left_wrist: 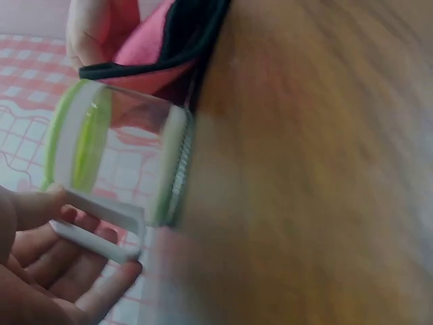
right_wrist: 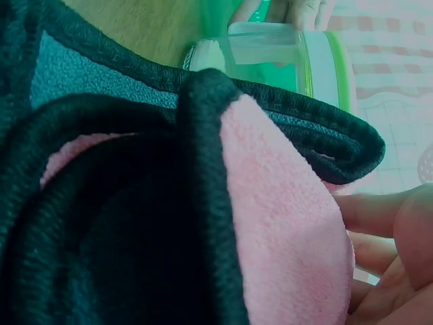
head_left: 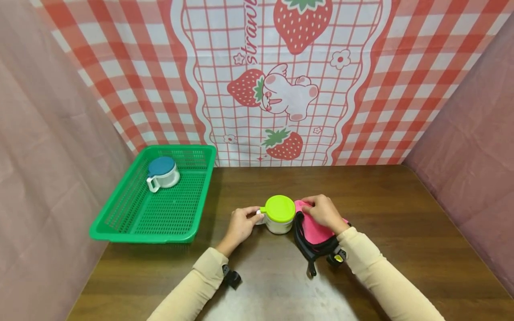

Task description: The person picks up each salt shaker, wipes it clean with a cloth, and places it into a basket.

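Note:
Near the middle of the table stands a clear seasoning jar [head_left: 279, 226] with a lime-green lid [head_left: 280, 208]. My left hand [head_left: 241, 225] holds its white handle [left_wrist: 101, 230] between thumb and fingers, as the left wrist view shows up close. On the jar's right side, my right hand [head_left: 322, 211] pinches a folded pink cloth [head_left: 316, 232] with thick black edging. The cloth bunches right beside the jar, its black loop [head_left: 312, 267] trailing toward the front. In the right wrist view, fingers [right_wrist: 369, 215] curl behind the pink fabric, and a blue-grey inner face [right_wrist: 101, 71] shows.
A green plastic basket [head_left: 206, 196] with slotted walls stands at the left of the wooden table [head_left: 401, 249]. Inside it is a similar jar [head_left: 170, 179] with a blue lid and white handle. A strawberry-print checked cloth [head_left: 353, 111] hangs behind; pinkish curtains [head_left: 60, 147] flank both sides.

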The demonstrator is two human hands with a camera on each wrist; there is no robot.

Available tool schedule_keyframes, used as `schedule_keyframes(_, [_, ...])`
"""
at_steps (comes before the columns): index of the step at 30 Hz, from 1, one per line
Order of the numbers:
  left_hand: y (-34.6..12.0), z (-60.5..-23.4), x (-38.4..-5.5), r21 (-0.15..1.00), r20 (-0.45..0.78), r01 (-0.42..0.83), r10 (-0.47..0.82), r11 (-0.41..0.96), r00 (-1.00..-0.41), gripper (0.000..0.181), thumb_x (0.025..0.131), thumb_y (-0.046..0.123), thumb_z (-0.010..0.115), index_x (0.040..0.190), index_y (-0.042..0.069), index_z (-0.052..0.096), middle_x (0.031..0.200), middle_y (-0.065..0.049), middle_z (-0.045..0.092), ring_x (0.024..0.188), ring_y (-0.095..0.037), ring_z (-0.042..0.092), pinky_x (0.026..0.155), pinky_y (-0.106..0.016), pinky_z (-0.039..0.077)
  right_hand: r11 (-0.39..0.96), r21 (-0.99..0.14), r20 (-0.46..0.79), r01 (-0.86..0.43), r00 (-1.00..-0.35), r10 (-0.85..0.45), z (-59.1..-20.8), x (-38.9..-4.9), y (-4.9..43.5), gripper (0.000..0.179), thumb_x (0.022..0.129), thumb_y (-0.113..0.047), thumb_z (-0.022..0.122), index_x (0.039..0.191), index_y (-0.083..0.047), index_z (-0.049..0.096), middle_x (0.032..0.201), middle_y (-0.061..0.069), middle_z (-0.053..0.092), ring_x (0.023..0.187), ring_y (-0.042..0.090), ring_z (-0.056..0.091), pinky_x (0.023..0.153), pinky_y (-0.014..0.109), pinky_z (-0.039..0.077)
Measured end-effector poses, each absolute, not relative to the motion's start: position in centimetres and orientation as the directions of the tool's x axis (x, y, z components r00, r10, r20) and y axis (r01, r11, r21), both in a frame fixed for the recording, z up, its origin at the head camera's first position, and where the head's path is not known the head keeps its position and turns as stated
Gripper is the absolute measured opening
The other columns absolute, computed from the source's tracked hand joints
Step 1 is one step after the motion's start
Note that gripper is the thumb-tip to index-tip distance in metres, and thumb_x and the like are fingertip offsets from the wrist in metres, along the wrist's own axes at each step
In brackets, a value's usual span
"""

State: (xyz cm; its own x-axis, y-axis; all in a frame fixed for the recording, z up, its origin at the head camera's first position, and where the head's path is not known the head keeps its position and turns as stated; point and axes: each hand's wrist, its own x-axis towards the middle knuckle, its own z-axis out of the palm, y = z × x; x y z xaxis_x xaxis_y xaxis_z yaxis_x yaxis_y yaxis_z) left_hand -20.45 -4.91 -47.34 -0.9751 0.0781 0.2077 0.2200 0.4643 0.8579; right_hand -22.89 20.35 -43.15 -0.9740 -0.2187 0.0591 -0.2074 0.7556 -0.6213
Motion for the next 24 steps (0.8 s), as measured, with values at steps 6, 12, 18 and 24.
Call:
schedule_keyframes(6, [-5.00, -46.97, -20.37, 0.854, 0.180, 0.215, 0.118, 0.474, -0.977, 0.028, 0.085, 0.011, 0.072, 0.109, -0.004, 0.072, 0.103, -0.018, 0.074, 0.097, -0.030, 0.070, 0.085, -0.041, 0.056, 0.748, -0.637, 0.024, -0.188, -0.974, -0.224, -43.10, -22.59, 20.45, 0.026, 0.087, -0.010, 0.068, 0.109, 0.005, 0.071, 0.101, 0.021, 0.072, 0.079, 0.023, 0.057, 0.064, 0.026, 0.043])
schedule_keyframes(12, [-5.10, -46.97, -20.37, 0.875, 0.138, 0.191, 0.149, 0.444, -0.979, 0.033, 0.087, 0.013, 0.072, 0.114, -0.005, 0.069, 0.108, -0.021, 0.072, 0.099, -0.031, 0.070, 0.086, -0.041, 0.056, 0.750, -0.636, 0.015, -0.183, -0.974, -0.225, -43.25, -22.45, 20.65, 0.023, 0.088, -0.011, 0.068, 0.104, 0.004, 0.072, 0.094, 0.019, 0.072, 0.075, 0.020, 0.055, 0.062, 0.027, 0.042])
schedule_keyframes(18, [-5.18, -47.14, -20.44, 0.871, 0.139, 0.195, 0.154, 0.451, -0.978, 0.030, 0.088, 0.017, 0.071, 0.109, -0.005, 0.070, 0.103, -0.019, 0.073, 0.094, -0.028, 0.069, 0.082, -0.037, 0.056, 0.750, -0.633, 0.027, -0.192, -0.974, -0.227, -43.45, -22.34, 20.63, 0.021, 0.088, -0.010, 0.068, 0.102, 0.004, 0.073, 0.094, 0.018, 0.073, 0.075, 0.018, 0.056, 0.063, 0.026, 0.043])
schedule_keyframes(24, [-5.05, -47.23, -20.39, 0.880, 0.113, 0.157, 0.125, 0.448, -0.986, 0.029, 0.088, 0.018, 0.072, 0.106, -0.004, 0.072, 0.098, -0.017, 0.074, 0.087, -0.023, 0.067, 0.076, -0.031, 0.055, 0.744, -0.634, 0.048, -0.209, -0.972, -0.232, -43.64, -22.43, 20.50, 0.019, 0.087, -0.008, 0.068, 0.100, 0.004, 0.074, 0.091, 0.017, 0.073, 0.073, 0.019, 0.055, 0.062, 0.027, 0.042])
